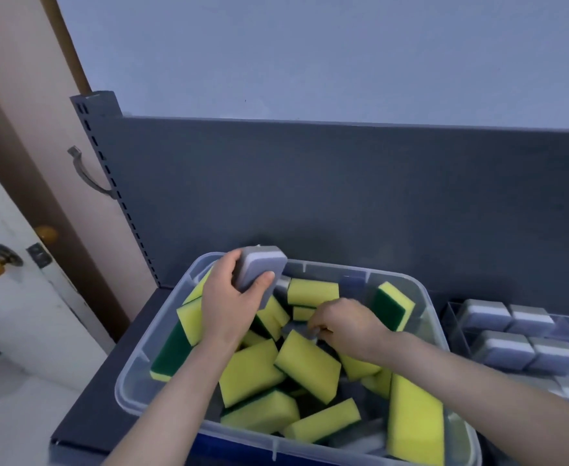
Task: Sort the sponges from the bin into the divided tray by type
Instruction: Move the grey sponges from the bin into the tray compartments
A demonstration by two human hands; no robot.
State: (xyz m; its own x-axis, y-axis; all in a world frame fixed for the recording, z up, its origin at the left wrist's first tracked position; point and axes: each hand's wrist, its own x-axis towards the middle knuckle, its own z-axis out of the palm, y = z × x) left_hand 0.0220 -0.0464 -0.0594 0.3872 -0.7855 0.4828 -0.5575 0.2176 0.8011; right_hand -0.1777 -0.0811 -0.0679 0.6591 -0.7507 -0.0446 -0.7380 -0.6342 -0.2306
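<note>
Grey sponge (259,274) is gripped by the left hand (231,297); the divided tray (453,314) lies rightward, nearer the right hand (342,322), whose grasp cannot be told.

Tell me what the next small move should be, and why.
Probably carry the grey sponge in the left hand over to the tray on the right, where matching grey sponges already sit. The right hand is down in the bin.

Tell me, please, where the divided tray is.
The divided tray sits at the head view's right edge, beside the bin, holding grey sponges.
</note>
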